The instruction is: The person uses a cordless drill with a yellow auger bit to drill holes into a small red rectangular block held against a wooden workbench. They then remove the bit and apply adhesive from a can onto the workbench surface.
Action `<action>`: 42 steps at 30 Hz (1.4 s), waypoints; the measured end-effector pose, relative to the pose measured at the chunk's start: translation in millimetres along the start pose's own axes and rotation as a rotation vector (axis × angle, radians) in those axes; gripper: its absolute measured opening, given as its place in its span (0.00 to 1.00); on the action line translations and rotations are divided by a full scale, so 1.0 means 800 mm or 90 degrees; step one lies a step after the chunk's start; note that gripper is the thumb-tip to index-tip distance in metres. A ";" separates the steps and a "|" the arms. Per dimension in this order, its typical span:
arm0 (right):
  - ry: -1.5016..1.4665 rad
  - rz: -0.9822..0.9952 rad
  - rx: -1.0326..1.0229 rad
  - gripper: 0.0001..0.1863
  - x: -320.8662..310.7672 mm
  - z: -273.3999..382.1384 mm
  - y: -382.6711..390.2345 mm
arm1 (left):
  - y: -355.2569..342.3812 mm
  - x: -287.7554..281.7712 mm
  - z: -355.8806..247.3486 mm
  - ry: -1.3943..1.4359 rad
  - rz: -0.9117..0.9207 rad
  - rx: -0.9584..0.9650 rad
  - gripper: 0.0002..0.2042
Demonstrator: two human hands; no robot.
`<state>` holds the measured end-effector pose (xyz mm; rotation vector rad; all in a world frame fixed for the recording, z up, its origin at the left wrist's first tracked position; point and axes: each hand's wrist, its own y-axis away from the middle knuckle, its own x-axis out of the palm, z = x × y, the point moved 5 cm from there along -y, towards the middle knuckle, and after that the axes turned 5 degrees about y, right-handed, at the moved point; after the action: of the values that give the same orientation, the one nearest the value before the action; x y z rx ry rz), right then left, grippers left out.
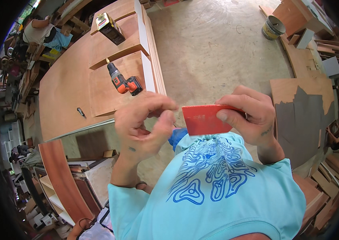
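We gripped red flat piece point(201, 121) in right hand point(255, 114), thumb on near face, at its right end. Our left hand point(143, 126), slightly blurred, half-curled, thumb and forefinger parted, hovered just beside piece's left end. Piece sat right of drill point(122, 81), nearer us; long axis ran left to right, broad face toward us.

Left of the plate point(201, 121), plywood sheets point(66, 91) bear a drill point(118, 79), with a can point(112, 32) beyond it.
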<state>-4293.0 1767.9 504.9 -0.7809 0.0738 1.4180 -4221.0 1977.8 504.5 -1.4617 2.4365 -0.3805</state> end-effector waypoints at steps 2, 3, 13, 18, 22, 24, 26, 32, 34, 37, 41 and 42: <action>0.058 -0.051 -0.055 0.11 0.000 0.008 0.003 | -0.004 0.003 -0.011 -0.044 -0.008 0.067 0.07; 0.088 -0.079 -0.081 0.11 -0.001 0.012 0.004 | -0.005 0.004 -0.016 -0.095 0.022 0.094 0.09; 0.303 -0.083 -0.232 0.14 0.007 0.036 0.007 | -0.010 0.027 -0.033 -0.473 0.107 0.263 0.10; 0.398 -0.014 -0.231 0.14 0.019 0.041 0.011 | -0.008 0.037 -0.019 -0.588 0.232 0.288 0.12; 0.362 -0.001 -0.226 0.15 0.013 0.039 0.007 | -0.013 0.037 -0.010 -0.539 0.251 0.293 0.12; 0.335 -0.009 -0.230 0.15 0.013 0.034 0.006 | -0.014 0.033 -0.003 -0.519 0.236 0.274 0.11; 0.327 -0.001 -0.206 0.12 0.013 0.031 0.005 | -0.016 0.029 0.003 -0.483 0.212 0.241 0.10; 0.160 -0.023 -0.096 0.10 0.001 0.018 0.000 | -0.026 0.010 0.005 -0.360 0.126 0.144 0.07; 0.093 -0.012 -0.041 0.10 -0.004 0.014 0.001 | -0.029 0.004 0.005 -0.314 0.108 0.112 0.05; 0.010 -0.006 0.012 0.09 -0.012 0.010 0.001 | -0.027 0.003 0.000 -0.248 0.176 0.040 0.03; -0.042 0.000 0.045 0.09 -0.017 0.004 0.000 | -0.026 0.001 0.003 -0.200 0.215 0.047 0.04; -0.053 0.000 0.049 0.09 -0.017 0.003 0.000 | -0.024 0.001 0.001 -0.177 0.207 0.029 0.04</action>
<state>-4296.3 1757.5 513.6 -0.6588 0.0637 1.4373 -4205.1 1968.6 510.3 -0.9982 2.3619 -0.1486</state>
